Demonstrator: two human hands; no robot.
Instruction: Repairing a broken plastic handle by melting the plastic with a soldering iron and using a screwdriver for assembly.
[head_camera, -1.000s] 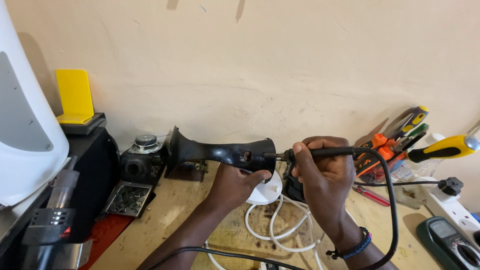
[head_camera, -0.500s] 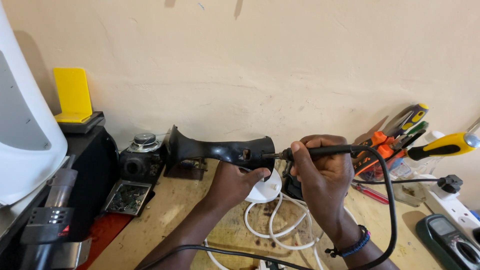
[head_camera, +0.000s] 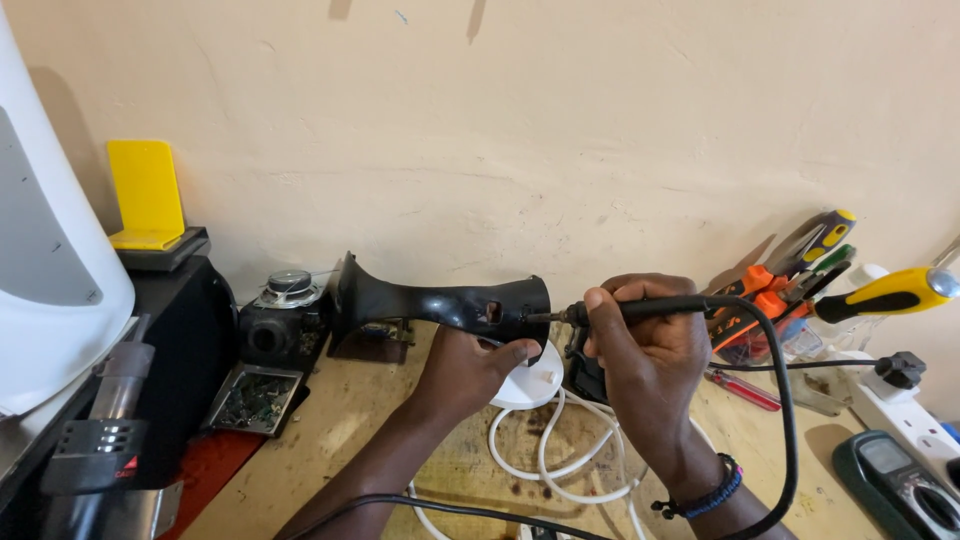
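My left hand (head_camera: 470, 370) grips a black flared plastic housing (head_camera: 430, 300) from below and holds it level above the wooden bench (head_camera: 350, 430). My right hand (head_camera: 645, 350) is closed around a black corded soldering iron (head_camera: 640, 308). Its metal tip touches the right end of the housing. The iron's black cord (head_camera: 780, 400) loops down past my right wrist.
A white round base (head_camera: 535, 385) with a coiled white cable (head_camera: 550, 455) lies under my hands. Screwdrivers and pliers (head_camera: 800, 270) lean at the right, with a multimeter (head_camera: 895, 480) and power strip (head_camera: 900, 405). At left stand a black box (head_camera: 165, 340), a yellow stand (head_camera: 148, 195) and a tray of small parts (head_camera: 250, 400).
Both hands and the housing hold nearly the same pose; the iron's tip stays at the housing's right end.
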